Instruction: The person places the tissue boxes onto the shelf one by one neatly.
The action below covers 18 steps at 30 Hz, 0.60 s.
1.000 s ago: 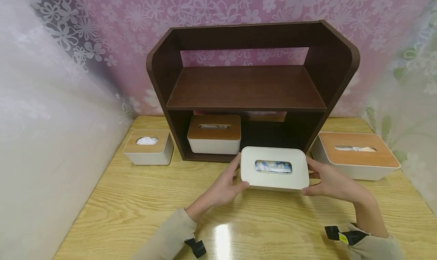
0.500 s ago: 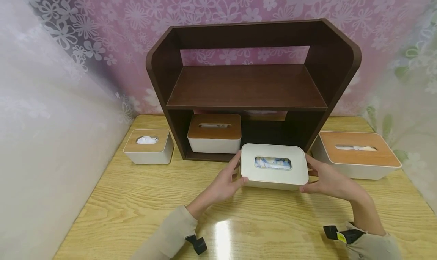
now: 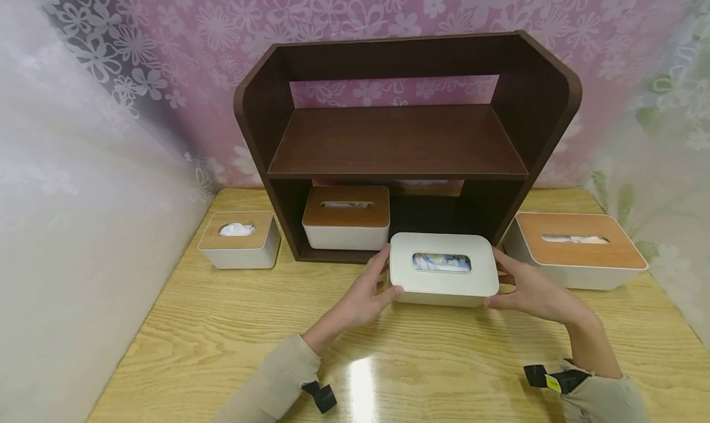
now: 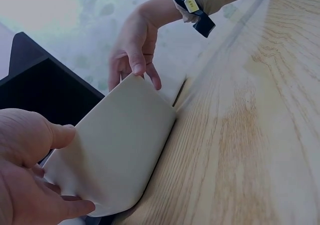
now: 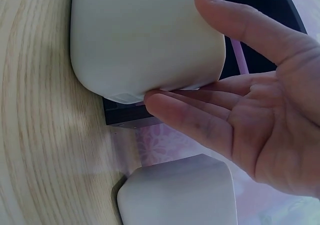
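Note:
A white tissue box [image 3: 399, 284] with a blue-and-white pack showing through its oval slot sits at the front of the shelf's lower right compartment, overlapping the shelf's front edge in the head view. My left hand [image 3: 363, 296] grips its left end, thumb at the near corner and fingers along the side. At the right end my right hand [image 3: 535, 293] holds it the same way, its thumb on the front face [image 5: 145, 40] in the right wrist view. The dark brown shelf [image 3: 399, 139] stands behind, with a brown-lidded tissue box [image 3: 346, 235] in its lower left part.
Left of the shelf stands a small wood-lidded tissue box [image 3: 244, 259]. A larger orange-lidded one [image 3: 588, 278] is on the right, near my right hand. The wooden table [image 3: 222, 349] meets a pale wall [image 3: 66, 256] on the left and flowered cloth behind.
Both hands have moved the white tissue box slightly back toward the shelf, and more of its front face shows. The grip stays the same; the other boxes have not moved.

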Tool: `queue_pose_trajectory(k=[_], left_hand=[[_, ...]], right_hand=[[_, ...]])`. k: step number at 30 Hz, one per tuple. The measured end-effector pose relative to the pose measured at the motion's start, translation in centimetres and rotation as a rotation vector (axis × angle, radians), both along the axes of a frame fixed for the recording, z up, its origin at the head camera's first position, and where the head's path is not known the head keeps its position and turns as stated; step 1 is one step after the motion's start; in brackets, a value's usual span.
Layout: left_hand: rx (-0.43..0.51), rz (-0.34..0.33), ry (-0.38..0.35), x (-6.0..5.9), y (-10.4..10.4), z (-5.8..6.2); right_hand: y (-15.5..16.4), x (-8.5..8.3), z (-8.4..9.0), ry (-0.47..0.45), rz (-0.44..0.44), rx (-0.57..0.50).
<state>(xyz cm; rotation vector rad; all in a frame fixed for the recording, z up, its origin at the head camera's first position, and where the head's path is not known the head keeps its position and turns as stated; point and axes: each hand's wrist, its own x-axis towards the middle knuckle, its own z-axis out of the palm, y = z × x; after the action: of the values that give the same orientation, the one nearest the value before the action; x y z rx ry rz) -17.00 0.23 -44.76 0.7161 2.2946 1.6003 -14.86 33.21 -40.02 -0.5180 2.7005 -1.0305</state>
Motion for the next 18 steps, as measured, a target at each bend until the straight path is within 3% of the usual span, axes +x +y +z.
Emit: queue_pose_trajectory(k=[18], left_hand=[[-0.036, 0.116, 0.059, 0.41, 0.34, 0.13]], right_hand=[[0.17, -0.17, -0.28, -0.016, -0.018, -0.067]])
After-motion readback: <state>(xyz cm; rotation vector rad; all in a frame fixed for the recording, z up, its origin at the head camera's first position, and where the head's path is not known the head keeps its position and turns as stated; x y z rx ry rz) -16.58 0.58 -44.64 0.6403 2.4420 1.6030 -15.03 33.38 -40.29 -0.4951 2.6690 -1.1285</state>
